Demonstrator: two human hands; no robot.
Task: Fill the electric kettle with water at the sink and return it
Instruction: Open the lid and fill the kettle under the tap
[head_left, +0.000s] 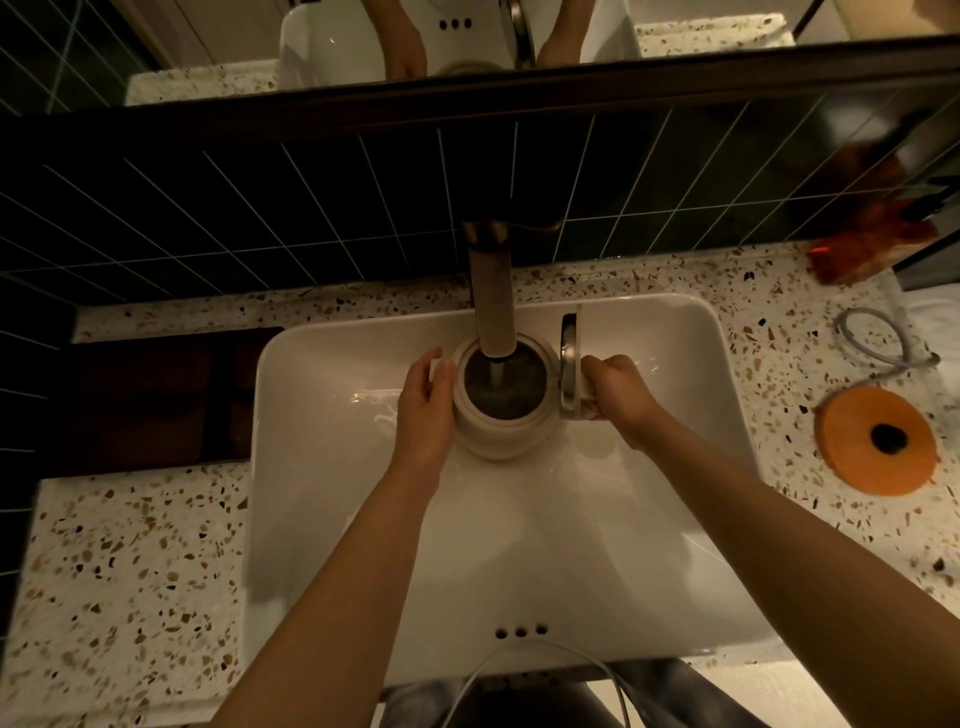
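Over the sink (332, 519), both hands hold the kettle (498, 431) upright, mouth up.

Your kettle (501, 415) reads pale cream under that brownish, brushed-metal faucet (491, 291), with a dark, speckled interior showing through its mouth. Its flipped-up lid (570, 358), just right of the faucet, flashes silver-grey metal on the inside. The sink (519, 545) around it is plain glossy white. Beside the sink you've got a terrazzo countertop (130, 571): off-white ground flecked with brown, tan and black chips. Right of the sink, the kettle base (878, 439) is bright orange with a black centre, and a grey cord (872, 338) loops just behind it. Behind the faucet, the wall tiles (260, 208) are dark, near-black green with thin white grout lines in a slanted grid.
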